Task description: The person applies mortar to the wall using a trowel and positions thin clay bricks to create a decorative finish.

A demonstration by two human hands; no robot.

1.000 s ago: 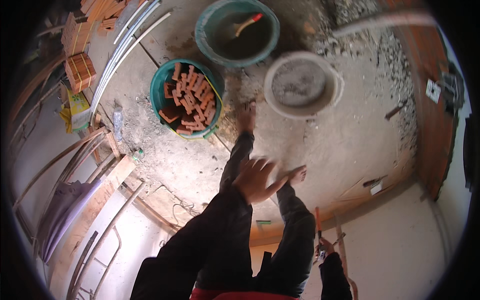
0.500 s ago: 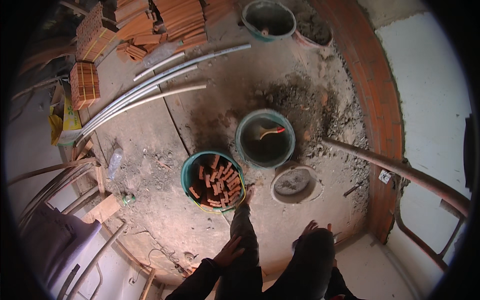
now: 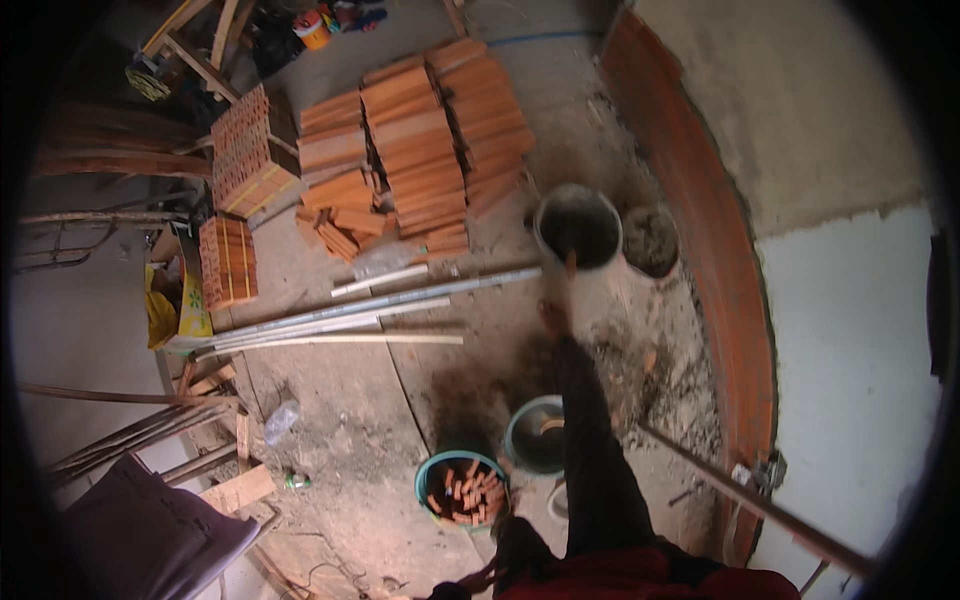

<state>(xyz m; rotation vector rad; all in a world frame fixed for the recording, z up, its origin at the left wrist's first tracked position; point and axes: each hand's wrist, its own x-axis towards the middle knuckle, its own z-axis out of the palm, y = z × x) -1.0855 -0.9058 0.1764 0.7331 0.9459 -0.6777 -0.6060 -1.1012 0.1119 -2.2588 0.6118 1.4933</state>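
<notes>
A: Where is the brownish handle (image 3: 572,261)?
B: At the far bucket's (image 3: 539,226) near rim — just beyond the right hand (image 3: 552,318). I cannot tell whether either of the 2 hands grasps anything; the left hand (image 3: 480,578) is blurred.
A: The hazard?
B: Overreaching could unbalance the body — the sleeve (image 3: 605,470) might strike the nearer tub (image 3: 508,438).

Floor (image 3: 330,440): unevenly lit, palest at near left, greyer toward the far end.
White wall (image 3: 850,330), right: soft, cool light.
Timbers (image 3: 110,165), far left: deep shade, detail largely lost.
Dark patch (image 3: 465,400) behind the brick bucket (image 3: 463,456): shadow or damp, indistinguishable.
Dark clothing (image 3: 605,480): near black, folds faint.
Brick strip (image 3: 700,220), right: bowed by the lens, slightly soft.
Picture rim: rounded, fading to black.
</notes>
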